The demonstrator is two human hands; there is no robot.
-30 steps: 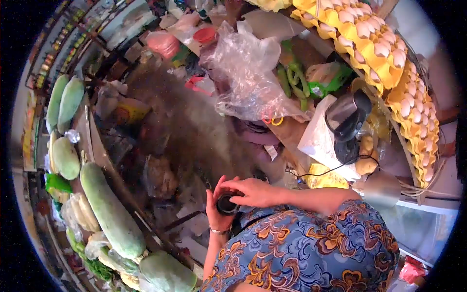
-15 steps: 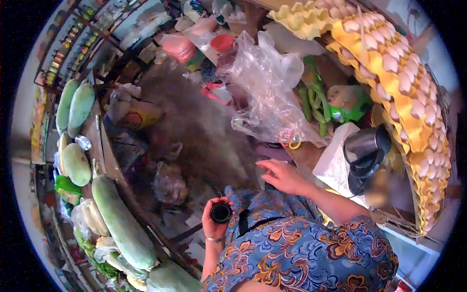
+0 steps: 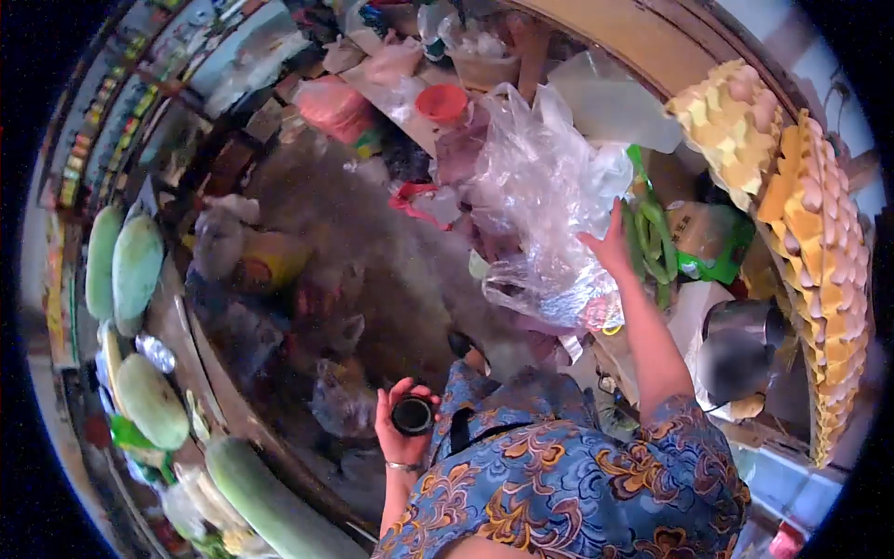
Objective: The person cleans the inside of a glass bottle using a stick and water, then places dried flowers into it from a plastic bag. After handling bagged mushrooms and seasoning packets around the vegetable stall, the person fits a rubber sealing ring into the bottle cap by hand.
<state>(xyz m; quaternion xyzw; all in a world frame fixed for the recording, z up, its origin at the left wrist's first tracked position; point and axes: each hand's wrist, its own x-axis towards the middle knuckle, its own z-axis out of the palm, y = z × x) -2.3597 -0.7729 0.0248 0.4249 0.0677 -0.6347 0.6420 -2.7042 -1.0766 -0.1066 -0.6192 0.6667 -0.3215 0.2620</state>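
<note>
My left hand [image 3: 384, 421] is closed round a small black round cup-like thing [image 3: 413, 415] with a dark inside, held at waist height. What is in it, if anything, is too dark to tell. My right hand [image 3: 613, 247] reaches forward with thumb and fingers apart, at the right edge of a heap of clear plastic bags [image 3: 535, 177]. Whether it touches the bags I cannot tell. Just right of that hand lie long green vegetables [image 3: 654, 233], with a green and brown packet [image 3: 712, 240] beyond them.
Stacked egg trays [image 3: 815, 252] line the right side, above a dark metal kettle [image 3: 740, 345]. A red tub [image 3: 441, 104] and a pink bag [image 3: 333, 110] sit farther back. Along the left ledge lie large winter melons [image 3: 270, 498] and smaller pale green gourds [image 3: 152, 401].
My right hand has moved forward from beside my waist to the plastic bags, and its arm is now stretched out. The left hand keeps its hold on the black cup-like thing. The view has shifted.
</note>
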